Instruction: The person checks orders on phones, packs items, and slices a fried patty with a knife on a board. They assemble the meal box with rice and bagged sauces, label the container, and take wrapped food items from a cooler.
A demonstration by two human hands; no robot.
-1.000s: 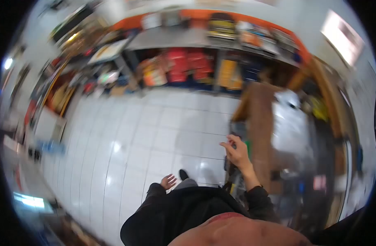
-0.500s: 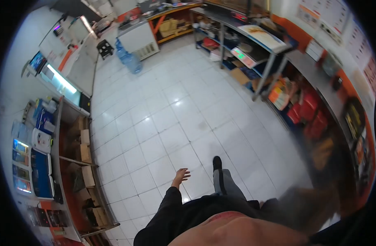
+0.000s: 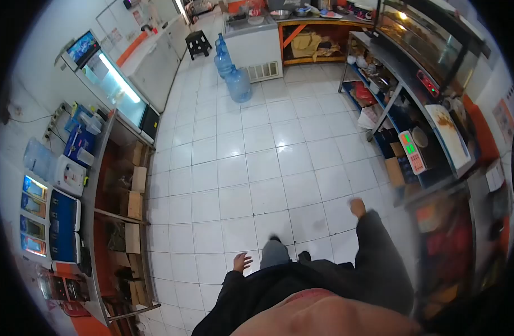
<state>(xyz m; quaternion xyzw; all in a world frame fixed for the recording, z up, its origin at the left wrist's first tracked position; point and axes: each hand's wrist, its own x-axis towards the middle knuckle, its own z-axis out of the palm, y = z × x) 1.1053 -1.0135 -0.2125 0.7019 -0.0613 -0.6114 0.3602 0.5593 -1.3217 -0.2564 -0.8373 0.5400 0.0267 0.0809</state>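
Note:
My left hand [image 3: 242,261] hangs low beside my leg over the white tiled floor [image 3: 229,196], its fingers apart and nothing in it. Further right, my right hand [image 3: 357,208] is held out from a dark sleeve above the tiles. Its fingers look curled, but they are small and blurred, and whether anything is in them cannot be made out. Neither hand touches any object. Nearest to the right hand is the metal shelf unit on the right, with a scale [image 3: 411,152] showing green digits.
Blue water bottles [image 3: 238,85] stand by a white freezer [image 3: 251,45]. A black stool [image 3: 198,44] is behind them. Along the left runs a counter [image 3: 102,162] with boxes below; a lit fridge [image 3: 114,87] stands beyond. A glass display case [image 3: 425,33] sits at upper right.
The view has swung round from the brown-covered table to the bottles, freezer and left counter. My right hand, hidden half a second ago, shows again. My left hand stays low with its fingers apart.

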